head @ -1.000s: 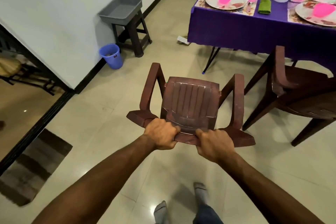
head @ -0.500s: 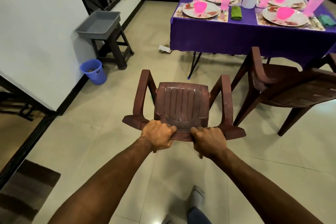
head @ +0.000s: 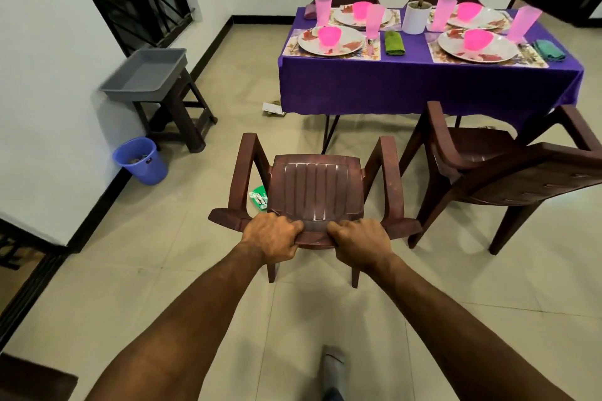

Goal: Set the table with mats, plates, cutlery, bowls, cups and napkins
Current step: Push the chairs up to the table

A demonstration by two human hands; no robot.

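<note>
We grip the chair (head: 315, 195) by the top of its backrest, left hand (head: 272, 239) and right hand (head: 361, 244) curled over the rim, to steer it. The set worktop (head: 423, 88) stands at one o'clock, well apart, its near-left place lacking a seat.

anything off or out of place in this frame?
Litter on the floor: a green wrapper beside the held chair, and a white packet by the table's near-left corner. The place settings look tidy.
</note>
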